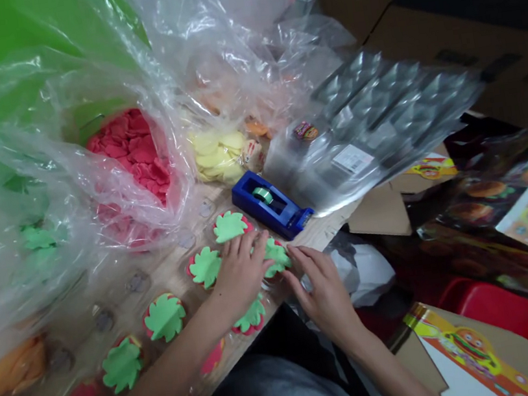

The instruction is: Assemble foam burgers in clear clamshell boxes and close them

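Note:
At the table's front edge, a green, jagged-edged leaf-shaped piece (277,256) lies on a red piece in a clear plastic cup. My left hand (242,270) reaches over from the left, fingers stretched, with its index finger and thumb at the green piece's left side. My right hand (320,285) is at its right edge, thumb and fingers apart. Similar stacks surround the hands: one green leaf piece (229,226) behind, another (205,267) to the left, and a third (251,316) in front, partly hidden by my left hand.
Behind stands a blue tape dispenser (272,203). Clear bags hold red pieces (133,154), yellow pieces (218,152) and orange ones. Stacked clear plastic trays (366,124) lie at the back right. Printed cardboard (476,345) and a red container (500,306) are at right.

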Demonstrator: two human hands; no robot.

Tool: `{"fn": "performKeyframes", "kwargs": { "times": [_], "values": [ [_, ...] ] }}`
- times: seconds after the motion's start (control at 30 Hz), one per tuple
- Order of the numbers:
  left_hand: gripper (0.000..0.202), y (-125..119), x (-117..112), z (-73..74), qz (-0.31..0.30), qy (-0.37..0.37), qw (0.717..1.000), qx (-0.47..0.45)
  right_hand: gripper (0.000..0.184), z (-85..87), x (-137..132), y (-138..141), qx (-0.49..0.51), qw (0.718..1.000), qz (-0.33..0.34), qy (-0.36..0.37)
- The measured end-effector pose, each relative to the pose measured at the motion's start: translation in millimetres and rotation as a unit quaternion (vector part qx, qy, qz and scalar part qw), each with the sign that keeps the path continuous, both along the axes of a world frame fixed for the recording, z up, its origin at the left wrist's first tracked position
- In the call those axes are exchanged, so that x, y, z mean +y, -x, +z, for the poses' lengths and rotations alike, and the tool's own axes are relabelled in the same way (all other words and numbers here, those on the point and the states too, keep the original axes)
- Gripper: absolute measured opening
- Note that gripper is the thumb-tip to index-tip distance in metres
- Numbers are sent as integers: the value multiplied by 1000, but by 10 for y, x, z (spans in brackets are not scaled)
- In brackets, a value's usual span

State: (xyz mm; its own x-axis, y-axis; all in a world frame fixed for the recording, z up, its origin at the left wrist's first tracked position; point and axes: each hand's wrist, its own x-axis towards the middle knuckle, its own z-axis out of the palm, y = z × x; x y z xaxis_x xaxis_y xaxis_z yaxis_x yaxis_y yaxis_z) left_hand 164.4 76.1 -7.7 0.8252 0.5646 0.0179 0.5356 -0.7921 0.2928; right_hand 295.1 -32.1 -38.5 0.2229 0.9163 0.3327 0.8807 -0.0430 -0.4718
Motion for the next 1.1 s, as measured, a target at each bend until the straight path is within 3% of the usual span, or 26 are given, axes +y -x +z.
{"fn": "performKeyframes", "kwargs": {
  "times": [0.1, 0.27, 0.37, 0.47, 0.6, 0.7, 0.77, 0.87, 0.93, 1.0, 1.1],
  "values": [
    [40, -25, 58, 49, 10, 18, 999, 27, 29, -31, -14, 14, 61, 997, -41, -11],
    [18, -53, 98, 159, -26, 107, 994, 22, 24, -61, -16, 40, 103, 992, -68, -18],
    [30, -88, 109, 195, -7, 135, 990, 29, 24, -53, 0, 40, 112, 991, -75, -15],
    [34, -136, 121, 192, 8, 105, 993, 48, 22, -34, 5, 35, 116, 990, -76, -17],
    [12, -170, 169, 135, -42, 103, 994, -10, 20, -18, -11, 36, 111, 991, -73, -24],
    [10, -205, 222, 19, -71, 98, 990, -74, 19, -27, -14, 38, 95, 992, -76, -30],
    [11, -252, 233, -76, -69, 68, 992, -83, 20, -46, -11, 35, 79, 994, -70, -41],
    [20, -285, 186, -125, -34, 25, 995, -92, 21, -67, -16, 22, 15, 998, -8, -68],
    [24, -197, 141, -43, 2, 2, 992, -125, 19, -55, -19, 10, -37, 995, 37, -86],
    [21, 42, 134, 125, 32, -21, 982, -182, 15, -14, 4, -4, -66, 991, 54, -99],
    [18, 726, 264, 458, 109, -90, 955, -261, 16, 103, 142, 3, -64, 988, 70, -124]
  ]
}}
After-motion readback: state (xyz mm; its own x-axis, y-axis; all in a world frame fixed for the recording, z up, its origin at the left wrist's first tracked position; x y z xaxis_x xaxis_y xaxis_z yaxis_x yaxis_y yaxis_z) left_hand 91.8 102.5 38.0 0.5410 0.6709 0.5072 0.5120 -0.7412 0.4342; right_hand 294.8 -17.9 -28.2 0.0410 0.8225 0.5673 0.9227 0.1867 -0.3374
